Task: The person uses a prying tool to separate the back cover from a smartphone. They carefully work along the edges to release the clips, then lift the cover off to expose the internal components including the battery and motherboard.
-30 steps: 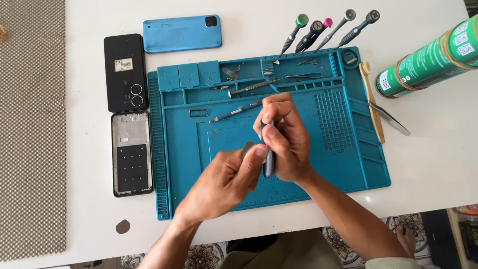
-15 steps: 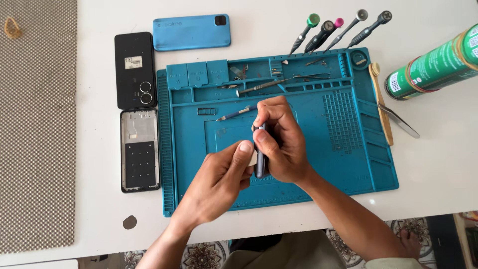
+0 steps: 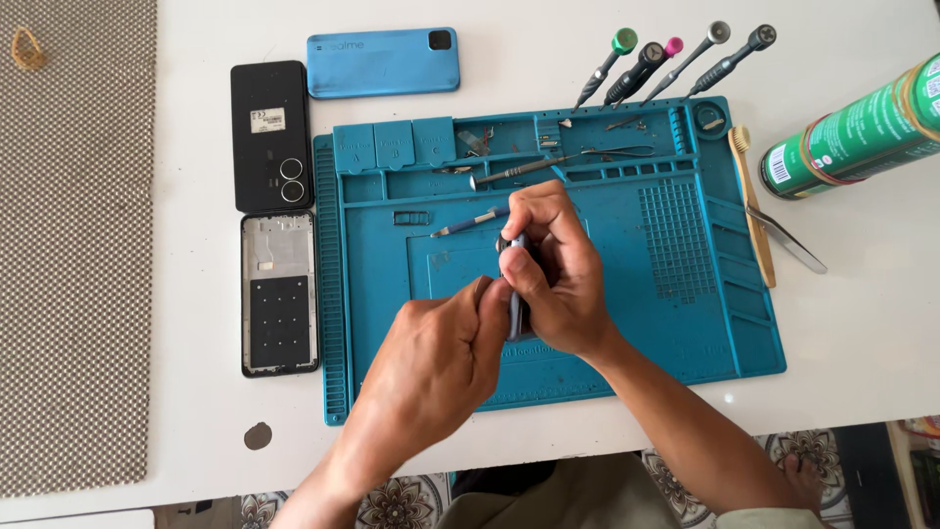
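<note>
- Blue silicone work mat (image 3: 627,323) lies on the white table (image 3: 862,333); both your hands meet over its middle.
- Your right hand (image 3: 558,279) is curled closed around a small dark, slim object (image 3: 515,294), held upright above the mat; only its edge shows between the fingers, so you cannot tell what it is.
- Your left hand (image 3: 441,353) comes in from below, thumb and fingertips pinched against the same object's lower part, touching your right hand.
- Just left of your right hand, a thin blue-handled tool (image 3: 470,222) lies on the mat, tilted.
- A grey metal tool (image 3: 519,171) rests across the mat's upper tray section, near small loose parts.
- Four screwdrivers (image 3: 666,61) lie fanned on the table just above the mat's top right corner, caps green, pink and grey.
- A green can (image 3: 862,132) lies on its side at the far right; a wooden-handled brush (image 3: 752,201) and metal tweezers (image 3: 788,240) sit just beside the mat's right edge.
- Left of the mat: a black phone back (image 3: 269,137), and below it a bare phone frame (image 3: 279,294).
- A blue phone cover (image 3: 382,62) lies above the mat.
- A grey woven mat (image 3: 73,255) covers the table's far left.
</note>
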